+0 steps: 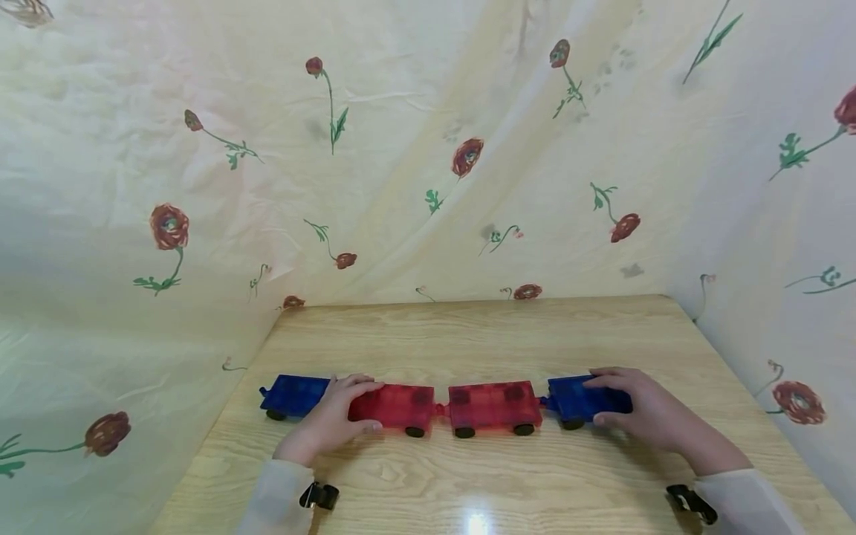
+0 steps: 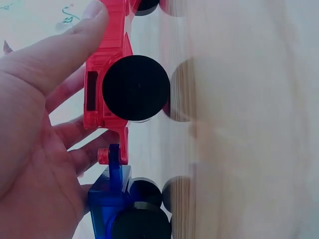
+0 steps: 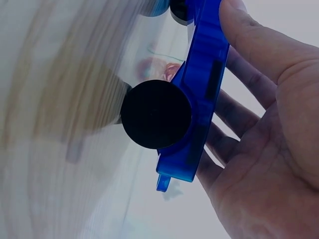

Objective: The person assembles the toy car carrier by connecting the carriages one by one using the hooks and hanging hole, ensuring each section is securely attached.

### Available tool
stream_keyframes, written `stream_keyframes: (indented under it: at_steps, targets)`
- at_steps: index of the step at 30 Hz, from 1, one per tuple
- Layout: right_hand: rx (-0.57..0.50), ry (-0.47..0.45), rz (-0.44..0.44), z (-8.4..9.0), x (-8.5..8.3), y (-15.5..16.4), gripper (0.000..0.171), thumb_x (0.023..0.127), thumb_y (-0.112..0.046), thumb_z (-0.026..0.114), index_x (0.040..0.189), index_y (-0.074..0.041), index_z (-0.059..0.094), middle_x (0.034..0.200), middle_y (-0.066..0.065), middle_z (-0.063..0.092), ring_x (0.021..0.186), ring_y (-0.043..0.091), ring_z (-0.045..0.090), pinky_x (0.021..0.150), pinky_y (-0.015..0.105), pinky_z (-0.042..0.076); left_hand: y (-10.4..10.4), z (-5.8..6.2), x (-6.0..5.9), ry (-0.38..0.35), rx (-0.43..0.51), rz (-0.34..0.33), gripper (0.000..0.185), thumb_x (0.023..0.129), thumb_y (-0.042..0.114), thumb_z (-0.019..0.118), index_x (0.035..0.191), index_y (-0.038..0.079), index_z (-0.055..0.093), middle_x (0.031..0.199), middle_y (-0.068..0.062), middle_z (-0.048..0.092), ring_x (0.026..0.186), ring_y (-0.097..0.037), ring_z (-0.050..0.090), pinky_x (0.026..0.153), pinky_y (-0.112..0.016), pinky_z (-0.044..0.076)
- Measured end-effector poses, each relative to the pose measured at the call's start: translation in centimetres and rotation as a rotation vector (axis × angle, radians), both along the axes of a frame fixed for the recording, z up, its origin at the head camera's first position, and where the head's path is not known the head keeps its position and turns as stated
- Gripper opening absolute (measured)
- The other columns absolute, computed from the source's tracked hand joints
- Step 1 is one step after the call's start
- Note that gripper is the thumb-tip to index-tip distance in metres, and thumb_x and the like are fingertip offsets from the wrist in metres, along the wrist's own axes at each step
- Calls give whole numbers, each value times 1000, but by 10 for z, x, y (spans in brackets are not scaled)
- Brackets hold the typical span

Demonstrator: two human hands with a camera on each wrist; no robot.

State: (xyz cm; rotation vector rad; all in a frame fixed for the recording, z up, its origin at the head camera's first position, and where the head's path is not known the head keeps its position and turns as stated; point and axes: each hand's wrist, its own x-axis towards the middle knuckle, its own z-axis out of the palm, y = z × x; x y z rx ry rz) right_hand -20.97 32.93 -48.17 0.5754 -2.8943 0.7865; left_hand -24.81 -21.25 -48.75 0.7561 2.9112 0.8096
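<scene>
Four translucent toy wagons with black wheels stand coupled in a row on the wooden table (image 1: 468, 334): a blue wagon (image 1: 294, 395), a red wagon (image 1: 401, 407), a second red wagon (image 1: 493, 405) and a second blue wagon (image 1: 575, 401). My left hand (image 1: 357, 407) grips the left end of the first red wagon (image 2: 112, 74), thumb on the near side and fingers over the far side, beside its coupling to the blue wagon (image 2: 112, 199). My right hand (image 1: 598, 401) grips the right blue wagon (image 3: 204, 94) the same way, above its wheel (image 3: 156, 113).
A cream cloth with red flowers (image 1: 428, 148) hangs behind the table and drapes down both sides. The table's left edge (image 1: 227, 416) and right edge (image 1: 735, 371) lie close to the ends of the row. Bare wood lies in front of and behind the wagons.
</scene>
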Motion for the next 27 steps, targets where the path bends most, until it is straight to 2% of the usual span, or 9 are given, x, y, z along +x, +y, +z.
stream_keyframes:
  at_steps: [5, 14, 19, 24, 27]
  targets:
    - [-9, 8, 15, 0, 1, 3, 51, 76, -28, 83, 123, -19, 67, 137, 15, 51, 123, 44, 45, 94, 62, 37, 0, -3, 0, -4, 2, 18, 67, 79, 44, 76, 140, 28, 52, 141, 5, 43, 140, -35, 24, 110, -61, 12]
    - [11, -4, 33, 5, 0, 5, 50, 76, -26, 83, 122, -16, 67, 138, 17, 50, 124, 45, 44, 94, 62, 38, 4, 2, 1, -6, -12, 13, 68, 79, 45, 75, 141, 27, 52, 142, 2, 44, 139, -33, 26, 111, -59, 11]
    - [48, 18, 47, 10, 0, 4, 50, 74, -26, 84, 120, -13, 67, 138, 20, 50, 123, 46, 45, 94, 61, 38, 5, 5, 2, -23, -28, 13, 69, 80, 45, 75, 142, 26, 51, 147, -2, 40, 140, -37, 22, 111, -60, 15]
    - [51, -7, 48, 20, -3, 2, 49, 77, -26, 82, 122, -12, 66, 140, 20, 48, 126, 46, 42, 96, 62, 36, 4, 13, 2, -68, -25, 35, 71, 80, 47, 75, 144, 29, 48, 152, 0, 34, 142, -44, 11, 105, -64, 25]
    - [34, 5, 37, 32, -6, 1, 46, 82, -30, 78, 123, -13, 65, 141, 19, 46, 128, 45, 41, 96, 63, 36, 0, 22, -4, -56, -13, 59, 70, 82, 47, 74, 144, 33, 46, 152, 1, 33, 142, -45, 9, 103, -66, 26]
